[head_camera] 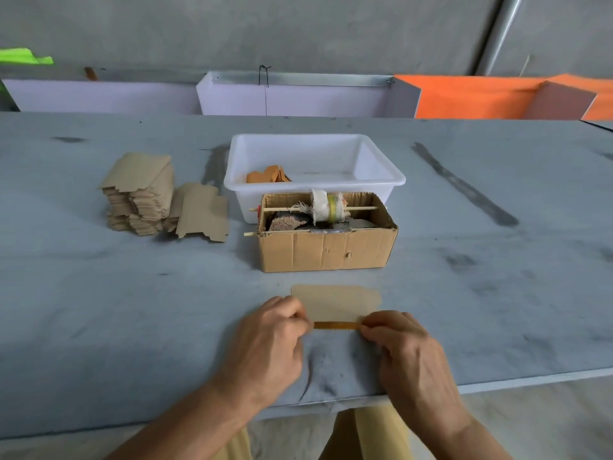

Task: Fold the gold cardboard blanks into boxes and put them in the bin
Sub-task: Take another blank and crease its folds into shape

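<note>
Blank [335, 305] pinched between both hands [335, 330]

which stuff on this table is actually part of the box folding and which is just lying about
Part of the job:
- blank, its near edge pinched by the left hand and right hand
- stack of blanks
- white bin, orange-gold pieces inside

Lying about:
- cardboard box of odds and ends
- cloth roll on a stick

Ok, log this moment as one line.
left hand: pinching blank edge | right hand: pinching same edge | near flap folded up | bin: some boxes inside
</note>
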